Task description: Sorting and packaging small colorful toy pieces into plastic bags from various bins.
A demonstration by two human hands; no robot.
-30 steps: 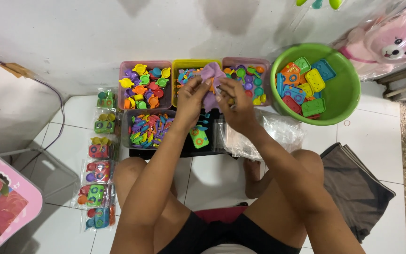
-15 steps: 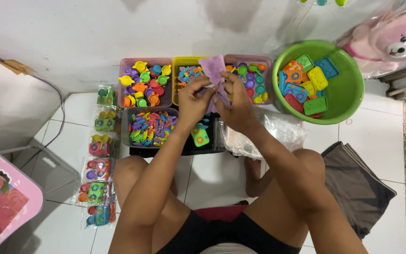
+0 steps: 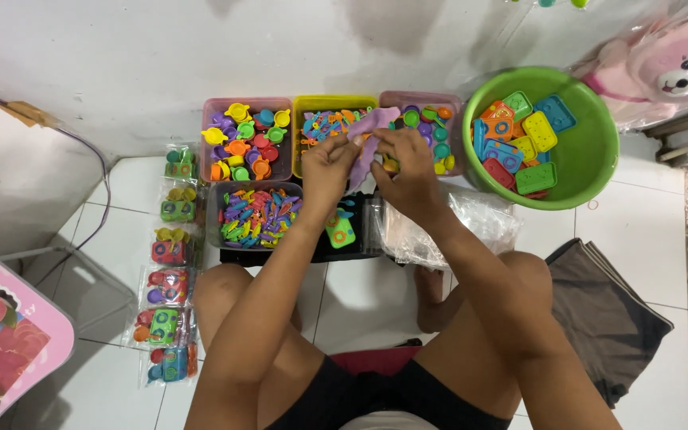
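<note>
**Purple bag held over the toy trays**

A small purple plastic bag point(image 3: 372, 134) hangs above the yellow tray point(image 3: 312, 105), pinched closed between the left hand point(image 3: 328, 166) and right hand point(image 3: 408, 171). Just beyond sits a green basin point(image 3: 591, 159) of coloured toy trays; packed toy bags point(image 3: 170, 287) line the floor.

Between my hands I hold a pale purple piece point(image 3: 369, 135). Left of the green basin point(image 3: 599, 159), which holds red, yellow, blue and orange tiles point(image 3: 519, 139), sit pink and yellow bins point(image 3: 336, 103) of many-coloured toy bits. The floor point(image 3: 646, 231) is white tile; a pink plush bear point(image 3: 678, 64) lies beyond the basin.
</note>
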